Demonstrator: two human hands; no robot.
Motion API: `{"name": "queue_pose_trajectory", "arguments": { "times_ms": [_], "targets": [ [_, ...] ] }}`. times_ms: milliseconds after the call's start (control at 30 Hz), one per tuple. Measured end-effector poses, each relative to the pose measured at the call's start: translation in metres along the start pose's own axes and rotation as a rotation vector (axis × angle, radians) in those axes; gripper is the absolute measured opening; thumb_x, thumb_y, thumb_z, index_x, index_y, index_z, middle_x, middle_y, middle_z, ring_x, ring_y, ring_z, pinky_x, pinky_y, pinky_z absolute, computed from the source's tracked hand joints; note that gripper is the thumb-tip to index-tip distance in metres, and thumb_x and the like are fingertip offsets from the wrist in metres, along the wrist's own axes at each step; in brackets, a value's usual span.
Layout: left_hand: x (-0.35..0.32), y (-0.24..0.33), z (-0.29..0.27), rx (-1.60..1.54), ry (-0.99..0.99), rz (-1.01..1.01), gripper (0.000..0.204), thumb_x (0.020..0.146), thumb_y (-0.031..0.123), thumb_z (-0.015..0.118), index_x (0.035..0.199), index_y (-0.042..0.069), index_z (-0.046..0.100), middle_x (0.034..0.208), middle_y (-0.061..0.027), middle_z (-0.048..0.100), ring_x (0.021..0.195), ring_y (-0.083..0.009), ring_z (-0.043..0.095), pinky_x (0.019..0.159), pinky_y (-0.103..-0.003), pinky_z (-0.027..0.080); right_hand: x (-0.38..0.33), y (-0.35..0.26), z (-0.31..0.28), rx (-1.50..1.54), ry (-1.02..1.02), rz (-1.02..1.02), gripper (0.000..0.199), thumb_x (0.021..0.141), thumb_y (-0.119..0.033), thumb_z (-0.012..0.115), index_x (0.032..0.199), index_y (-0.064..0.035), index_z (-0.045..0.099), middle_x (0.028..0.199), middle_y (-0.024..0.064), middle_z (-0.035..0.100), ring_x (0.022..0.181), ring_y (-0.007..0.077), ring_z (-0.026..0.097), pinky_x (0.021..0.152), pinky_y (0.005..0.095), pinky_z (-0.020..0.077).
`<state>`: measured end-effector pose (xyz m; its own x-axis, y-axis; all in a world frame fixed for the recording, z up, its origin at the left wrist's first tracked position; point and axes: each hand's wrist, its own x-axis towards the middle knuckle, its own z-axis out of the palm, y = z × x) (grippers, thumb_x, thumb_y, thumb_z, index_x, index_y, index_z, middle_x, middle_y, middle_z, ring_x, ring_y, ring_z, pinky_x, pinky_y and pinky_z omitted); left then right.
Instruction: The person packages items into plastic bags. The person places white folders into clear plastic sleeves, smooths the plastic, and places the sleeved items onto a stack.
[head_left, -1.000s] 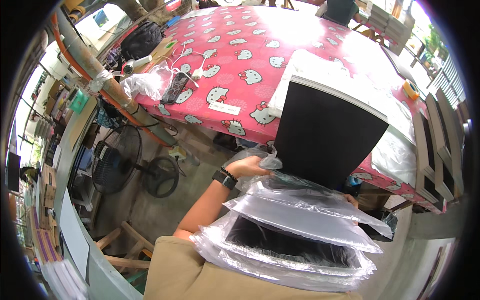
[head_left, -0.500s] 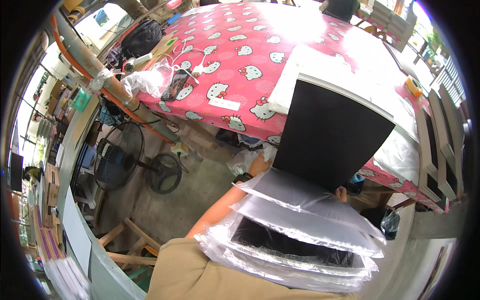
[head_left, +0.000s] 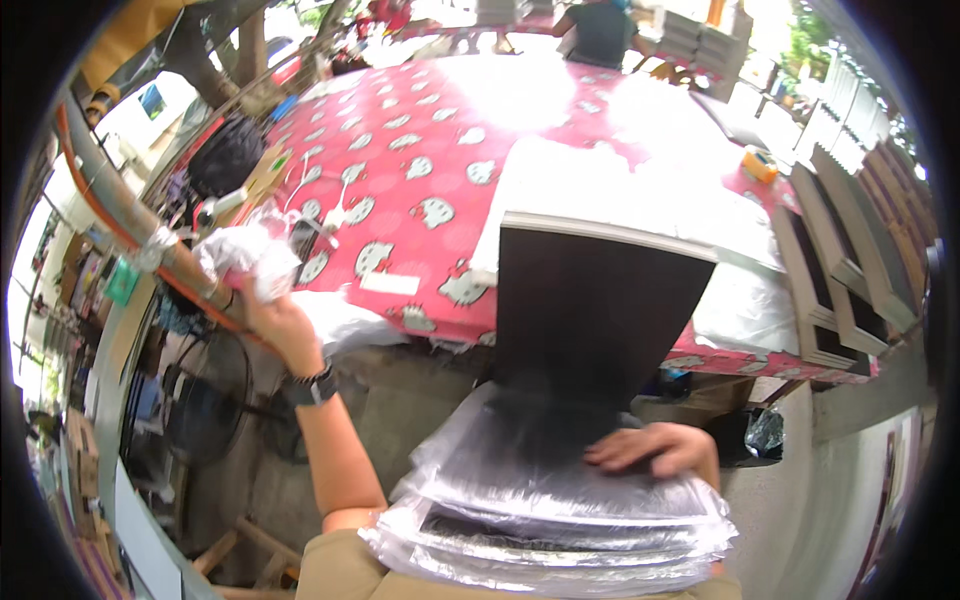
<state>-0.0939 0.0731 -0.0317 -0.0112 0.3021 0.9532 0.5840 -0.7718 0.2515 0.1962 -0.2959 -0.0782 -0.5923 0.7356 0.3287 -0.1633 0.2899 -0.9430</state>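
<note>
Clearly, in the head view, the two hands are held well apart. The left hand (head_left: 280, 325), with a dark watch (head_left: 318, 388) worn at the wrist, is raised at the near left corner of the table (head_left: 415, 250), which is covered in a pink patterned cloth. Its fingertips are brought up against crumpled clear plastic (head_left: 250, 250) and are partly hidden by it; how far they are closed, and whether the plastic is gripped, cannot be told through the blur.

The right hand (head_left: 655, 450) is laid palm down, its fingers stretched out and only slightly parted, on the clear plastic sleeve (head_left: 480, 440) at the near side. It is rested there rather than clenched round anything.

By that sleeve the near part of the black board (head_left: 600, 310) is covered, and its bare far part is stretched toward the table, with a pale edge shown at the far end. More plastic sleeves (head_left: 550, 560) are piled nearest the body, below the right hand.

On the table, white sheets (head_left: 570, 185) are spread beyond the board, and a paper slip (head_left: 390, 284) is placed to the left. Thick boards (head_left: 850, 250) are stood on edge at the right.
</note>
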Motion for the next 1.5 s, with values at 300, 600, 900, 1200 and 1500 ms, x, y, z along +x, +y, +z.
{"name": "queue_pose_trajectory", "arguments": {
  "times_ms": [300, 600, 900, 1200, 1500],
  "targets": [
    [0.042, 0.154, -0.002, -1.496, -0.498, -0.828, 0.030, 0.086, 0.024, 0.047, 0.104, 0.000, 0.048, 0.073, 0.0005, 0.052, 0.049, -0.0030, 0.038, 0.043, -0.015, 0.026, -0.039, 0.096, -0.018, -0.328, 0.342, 1.221, 0.043, 0.085, -0.038, 0.045, 0.117, -0.0096, 0.049, 0.122, 0.0121, 0.045, 0.115, 0.0255, 0.039, 0.096, 0.0325, 0.0289],
    [0.003, 0.252, 0.027, -2.006, -1.143, -1.153, 0.052, 0.090, 0.035, 0.034, 0.130, 0.002, 0.025, 0.124, -0.0078, 0.038, 0.110, -0.0171, 0.040, 0.092, -0.030, 0.033, 0.096, -0.065, -0.044, -0.589, 1.100, 0.114, 0.015, 0.076, -0.013, 0.063, 0.082, -0.0016, 0.057, 0.076, 0.0038, 0.057, 0.075, 0.0115, 0.052, 0.072, 0.0260, 0.0419],
    [-0.037, 0.243, 0.035, -1.851, -1.194, -1.092, 0.043, 0.090, 0.019, 0.040, 0.126, -0.003, 0.031, 0.130, -0.0084, 0.034, 0.114, -0.0162, 0.039, 0.094, -0.031, 0.033, 0.096, -0.029, -0.045, -0.188, 1.336, -0.046, 0.020, 0.075, -0.011, 0.066, 0.088, -0.0009, 0.054, 0.076, -0.0020, 0.054, 0.069, 0.0033, 0.047, 0.063, 0.0178, 0.0392],
    [-0.039, 0.235, 0.033, -1.453, -1.072, -1.004, 0.019, 0.081, 0.016, 0.058, 0.092, 0.001, 0.059, 0.087, -0.0025, 0.060, 0.073, -0.0059, 0.052, 0.064, -0.020, 0.042, 0.099, -0.029, -0.034, -0.390, 1.399, 0.126, 0.014, 0.079, -0.013, 0.061, 0.074, -0.0012, 0.056, 0.060, -0.0040, 0.051, 0.055, 0.0024, 0.041, 0.049, 0.0172, 0.0335],
    [-0.047, 0.229, 0.032, -1.667, -1.003, -1.102, 0.021, 0.083, 0.023, 0.056, 0.084, 0.003, 0.058, 0.079, 0.0007, 0.057, 0.073, -0.0060, 0.052, 0.064, -0.021, 0.042, 0.114, -0.026, -0.028, -0.903, 1.356, 0.228, 0.020, 0.086, -0.014, 0.050, 0.072, 0.0010, 0.053, 0.052, 0.0041, 0.042, 0.053, 0.0056, 0.037, 0.046, 0.0228, 0.0334]
  ]
}}
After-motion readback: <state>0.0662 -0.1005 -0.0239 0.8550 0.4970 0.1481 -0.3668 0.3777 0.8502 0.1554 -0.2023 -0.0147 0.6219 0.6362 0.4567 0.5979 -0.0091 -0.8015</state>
